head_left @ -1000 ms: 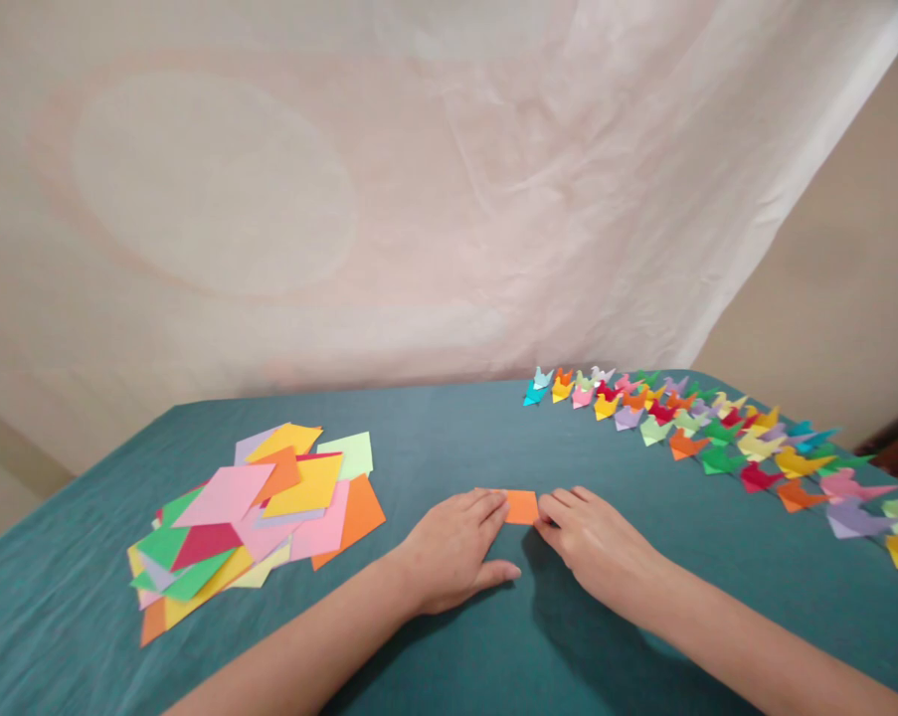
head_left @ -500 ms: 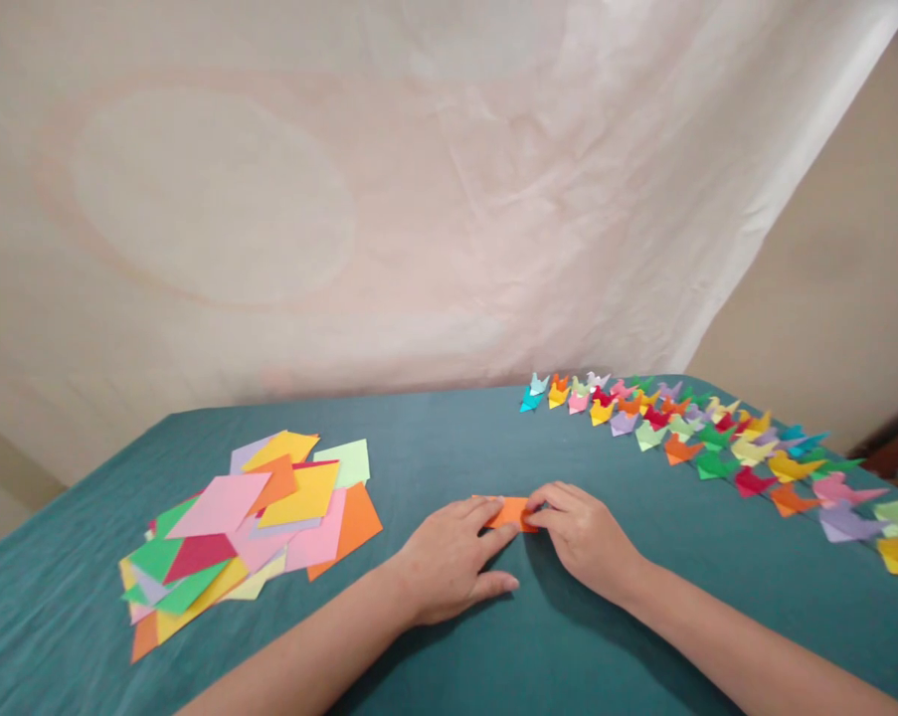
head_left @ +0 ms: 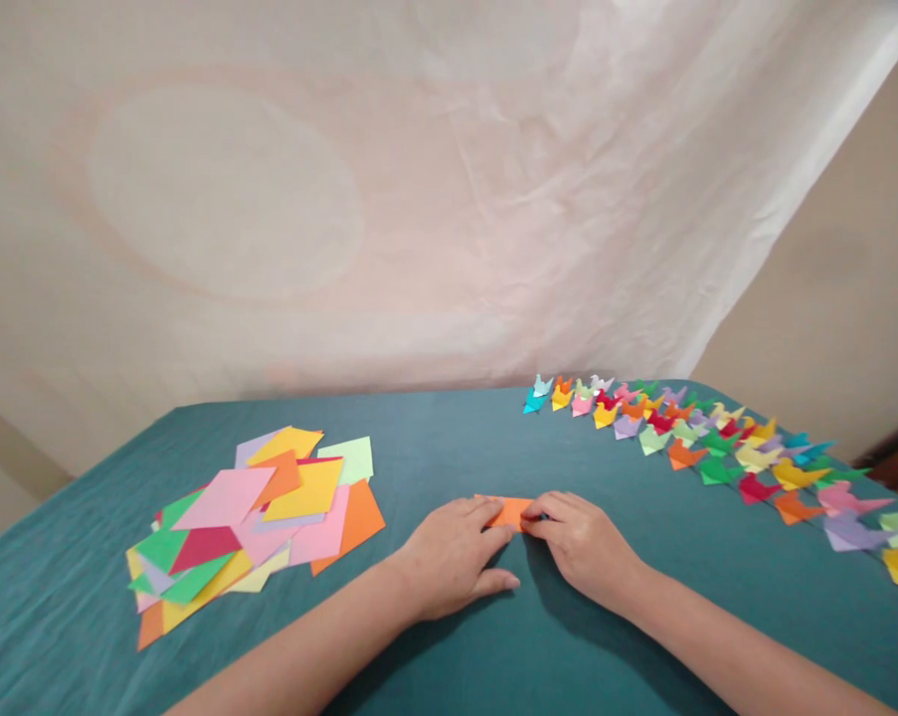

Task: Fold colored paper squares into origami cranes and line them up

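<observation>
A small folded piece of orange origami paper [head_left: 509, 511] lies on the teal cloth in front of me. My left hand [head_left: 459, 557] rests over its left part, fingers stretched out and thumb apart, pressing it down. At the right end, my right hand [head_left: 579, 537] pinches the paper's edge between thumb and fingertips. The fingers of both hands hide the paper's two ends, so its exact fold cannot be made out.
To the left lies a loose pile of coloured paper squares [head_left: 269, 507]. Along the right side stand rows of small folded paper birds [head_left: 687, 453] in many colours. A pale hanging sheet [head_left: 419, 199] closes off the back of the table [head_left: 434, 428].
My right hand's fingers have closed in and shifted slightly over the orange paper's right end. The left hand stays in place. The whole view has shifted a little.
</observation>
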Tool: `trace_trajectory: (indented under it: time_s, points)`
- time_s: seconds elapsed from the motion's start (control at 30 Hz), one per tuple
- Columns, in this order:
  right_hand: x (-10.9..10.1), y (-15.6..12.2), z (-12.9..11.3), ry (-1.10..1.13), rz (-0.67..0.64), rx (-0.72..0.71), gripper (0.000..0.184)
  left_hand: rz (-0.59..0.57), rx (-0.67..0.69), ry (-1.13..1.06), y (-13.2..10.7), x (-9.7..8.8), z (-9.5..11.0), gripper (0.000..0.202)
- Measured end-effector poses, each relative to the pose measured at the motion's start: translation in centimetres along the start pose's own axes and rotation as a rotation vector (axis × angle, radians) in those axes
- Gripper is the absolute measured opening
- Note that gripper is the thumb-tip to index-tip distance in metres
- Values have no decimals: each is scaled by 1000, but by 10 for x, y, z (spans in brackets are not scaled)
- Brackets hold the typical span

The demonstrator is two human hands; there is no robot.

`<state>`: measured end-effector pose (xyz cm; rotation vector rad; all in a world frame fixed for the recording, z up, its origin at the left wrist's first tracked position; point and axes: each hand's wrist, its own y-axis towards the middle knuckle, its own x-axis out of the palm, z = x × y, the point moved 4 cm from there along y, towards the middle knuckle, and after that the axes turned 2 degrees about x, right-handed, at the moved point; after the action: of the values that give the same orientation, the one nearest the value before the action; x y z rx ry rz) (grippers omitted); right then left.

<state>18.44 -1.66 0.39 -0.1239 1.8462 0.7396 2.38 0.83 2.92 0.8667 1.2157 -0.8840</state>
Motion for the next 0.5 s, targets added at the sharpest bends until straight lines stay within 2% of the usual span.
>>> trace_trajectory:
  time_s: [0.23, 0.5]
  points:
    - [0, 1, 2, 6, -8, 1, 27, -26, -51, 91, -6, -13, 0, 48]
    - [1, 1, 4, 33, 32, -26, 28, -69, -175, 165, -11, -25, 2, 50]
